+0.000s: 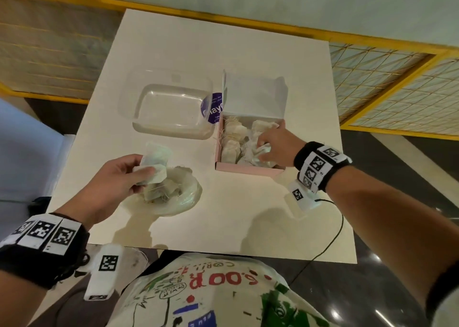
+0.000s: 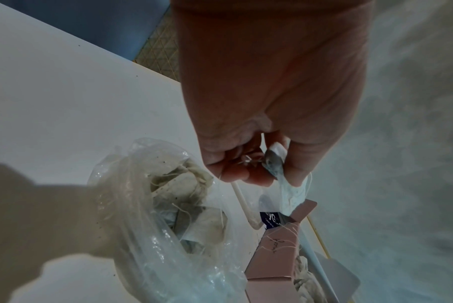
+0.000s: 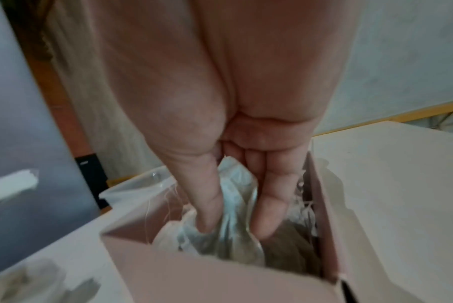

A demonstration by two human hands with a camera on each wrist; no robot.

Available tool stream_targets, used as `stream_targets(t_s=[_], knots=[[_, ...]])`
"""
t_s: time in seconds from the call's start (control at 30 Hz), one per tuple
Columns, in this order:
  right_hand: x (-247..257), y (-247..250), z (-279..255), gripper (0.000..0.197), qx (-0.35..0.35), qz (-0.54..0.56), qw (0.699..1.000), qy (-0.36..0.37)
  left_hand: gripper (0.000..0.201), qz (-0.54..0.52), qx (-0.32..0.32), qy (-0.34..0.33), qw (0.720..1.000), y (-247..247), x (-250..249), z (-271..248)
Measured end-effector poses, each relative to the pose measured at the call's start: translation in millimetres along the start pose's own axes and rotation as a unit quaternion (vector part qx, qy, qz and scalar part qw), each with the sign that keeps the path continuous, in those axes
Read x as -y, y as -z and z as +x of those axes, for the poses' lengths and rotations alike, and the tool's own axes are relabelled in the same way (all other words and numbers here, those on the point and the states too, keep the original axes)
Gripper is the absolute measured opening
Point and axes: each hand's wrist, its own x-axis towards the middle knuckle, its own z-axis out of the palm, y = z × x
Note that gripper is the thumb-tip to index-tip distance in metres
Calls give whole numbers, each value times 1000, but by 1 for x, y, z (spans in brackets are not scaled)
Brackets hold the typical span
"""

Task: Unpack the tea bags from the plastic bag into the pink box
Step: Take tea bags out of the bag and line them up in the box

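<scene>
- Above the plastic bag [image 1: 173,197], near the table's [image 1: 173,41] front-left, a pale tea bag [image 1: 155,164] is pinched between the thumb and curled fingers of the left hand [image 1: 119,180]; the left wrist view shows it dangling from that pinch with its long axis hanging downward.
- From that held tea bag, the pink box [image 1: 248,170] lies to the right and slightly farther from the person, well apart from the plastic bag, with its lid flap standing up at the far side.
- Inside the box, more tea bags [image 1: 232,138] already lie heaped along the left and far parts, strings tangled among them.
- At the box's near-right part, the right hand [image 1: 278,146] reaches in; the right wrist view shows its thumb and fingers closed around a crumpled tea bag [image 3: 233,205] pressed down among the others.
- More tea bags remain in the plastic bag, so the unpacking looks partly done.
- My judgement: the next carry runs left to right across bare table, and the left hand owns it; the box's open left half is the nearer landing spot, clear of the right hand.
- Beyond these, a clear plastic tub [image 1: 171,108] sits just left of the box, touching or nearly touching it, with a purple label [image 1: 213,108] between them.
</scene>
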Motion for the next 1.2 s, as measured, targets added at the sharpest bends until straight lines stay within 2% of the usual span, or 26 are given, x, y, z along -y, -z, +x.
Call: stream_targets(t_s=[0.23, 0.37, 0.5, 0.6, 0.67, 0.83, 0.97, 1.03, 1.1, 1.2], knots=[[6, -12, 17, 41, 133, -69, 989, -5, 19, 8, -22, 12, 1000, -7, -5, 3], [6, -14, 24, 29, 154, -127, 980, -7, 18, 2, -28, 15, 1000, -9, -7, 5], [4, -17, 22, 23, 94, -176, 980, 15, 19, 10, -27, 13, 1000, -11, -8, 7], [0, -23, 24, 51, 49, -198, 979, 10, 19, 12, -30, 16, 999, -12, -9, 8], [0, -26, 27, 58, 50, -208, 977, 0, 19, 16, -33, 19, 999, -13, -9, 9], [3, -27, 28, 30, 66, -274, 959, -6, 17, 26, -38, 19, 999, -14, -11, 11], [6, -27, 30, 18, 63, -307, 950, -8, 16, 27, -39, 15, 999, -14, -11, 11], [8, -25, 30, 20, 27, -323, 946, -11, 16, 26, -36, 14, 999, -13, -10, 11], [7, -24, 32, 32, -11, -327, 945, -14, 17, 23, -33, 14, 999, -13, -8, 11], [7, -23, 35, 33, -22, -322, 946, -24, 17, 20, -31, 13, 999, -13, -5, 9]])
